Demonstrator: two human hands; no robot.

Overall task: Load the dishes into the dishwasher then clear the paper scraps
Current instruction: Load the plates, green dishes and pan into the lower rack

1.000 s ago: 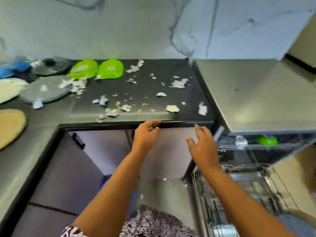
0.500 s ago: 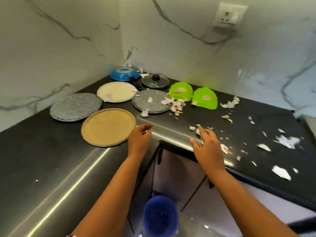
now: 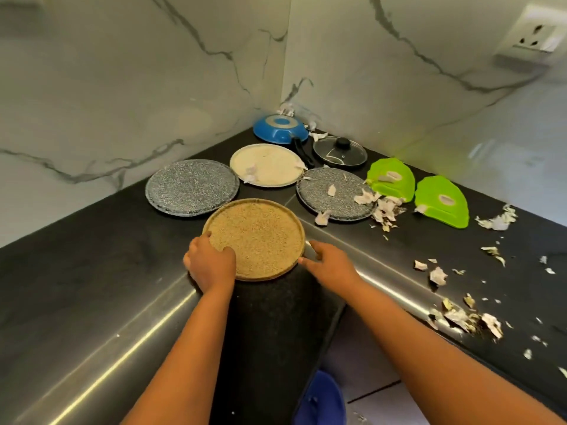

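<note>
A round tan plate (image 3: 257, 237) lies near the inner corner edge of the black counter (image 3: 92, 286). My left hand (image 3: 210, 263) rests on its near left rim, thumb over the plate. My right hand (image 3: 329, 263) touches its near right rim with fingers spread. Behind it lie a grey speckled plate (image 3: 191, 187), a cream plate (image 3: 265, 164), a second grey speckled plate (image 3: 334, 193), an upturned blue pan (image 3: 280, 128), a glass lid (image 3: 340, 152) and two green bowls (image 3: 391, 179) (image 3: 441, 201). Paper scraps (image 3: 380, 207) lie on the second grey plate and across the right counter.
Marble walls close the corner behind the dishes. A wall socket (image 3: 534, 35) sits at the upper right. A blue object (image 3: 322, 400) shows on the floor below the counter edge. More scraps (image 3: 466, 317) lie along the right counter's front edge.
My view swung left from the dishwasher to the counter corner. Both hands moved forward from the counter edge onto the tan plate's rim.
</note>
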